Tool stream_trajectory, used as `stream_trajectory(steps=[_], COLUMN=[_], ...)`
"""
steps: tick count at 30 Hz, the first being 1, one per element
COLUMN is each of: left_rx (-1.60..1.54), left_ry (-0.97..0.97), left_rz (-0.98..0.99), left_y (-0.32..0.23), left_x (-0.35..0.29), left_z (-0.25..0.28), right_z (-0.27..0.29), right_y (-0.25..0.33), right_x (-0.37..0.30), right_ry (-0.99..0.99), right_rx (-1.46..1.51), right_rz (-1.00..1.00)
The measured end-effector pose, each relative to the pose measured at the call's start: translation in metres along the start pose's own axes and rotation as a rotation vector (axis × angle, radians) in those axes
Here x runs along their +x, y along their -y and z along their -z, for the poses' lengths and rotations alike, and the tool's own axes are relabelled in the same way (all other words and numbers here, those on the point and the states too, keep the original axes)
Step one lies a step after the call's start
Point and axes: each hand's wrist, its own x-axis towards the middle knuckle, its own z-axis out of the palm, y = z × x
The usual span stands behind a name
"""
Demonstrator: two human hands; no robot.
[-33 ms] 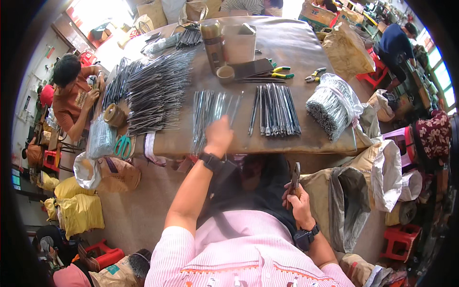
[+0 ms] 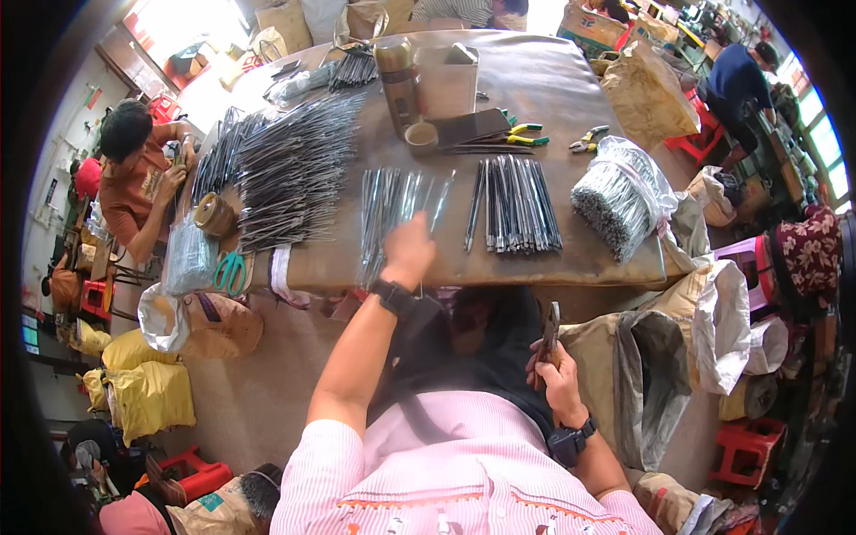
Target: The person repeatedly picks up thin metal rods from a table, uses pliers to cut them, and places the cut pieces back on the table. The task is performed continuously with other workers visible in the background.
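Observation:
My left hand (image 2: 410,250) is curled over a row of thin strips in clear sleeves (image 2: 379,209) near the table's front edge. One sleeved strip slants out above its fingers; whether they grip it is blurred. Below the table edge, my right hand (image 2: 557,379) is closed round a pair of pliers (image 2: 551,330), jaws pointing up. A neat row of dark flat strips (image 2: 522,209) lies on the table to the right of my left hand. Further left spreads a large heap of dark thin strips (image 2: 299,165).
On the brown table (image 2: 535,80) are a bundle of pale strips (image 2: 615,196), green-and-yellow pliers (image 2: 526,138), a plastic bin (image 2: 446,85), a tape roll (image 2: 214,216) and teal-handled scissors (image 2: 229,273). A co-worker (image 2: 143,187) sits at left. Sacks (image 2: 660,374) stand at right.

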Motion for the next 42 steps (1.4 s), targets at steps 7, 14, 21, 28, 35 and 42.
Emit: stream_trajectory(steps=[7, 14, 21, 28, 35, 42], left_rx=[-0.160, -1.191, -1.537, -1.652, -1.727, -1.691], left_ry=[0.040, 0.418, 0.575, 0.829, 0.731, 0.747], left_rz=[0.039, 0.253, 0.402, 0.282, 0.383, 0.339], left_y=[0.014, 0.022, -0.012, -0.020, -0.006, -0.008], left_x=[0.019, 0.014, -0.012, -0.079, -0.102, -0.102], left_z=[0.024, 0.042, 0.047, 0.066, 0.053, 0.055], right_z=[0.001, 0.004, 0.016, 0.090, 0.140, 0.171], right_y=[-0.004, -0.001, 0.009, 0.021, 0.029, 0.030], right_x=[-0.001, 0.004, 0.016, 0.058, 0.117, 0.178], right_ry=[-0.006, -0.029, -0.058, -0.054, -0.554, -0.847], right_rx=[0.017, 0.054, 0.165, 0.946, 0.213, -0.383], right_rz=[-0.014, -0.057, -0.096, 0.133, 0.237, 0.264])
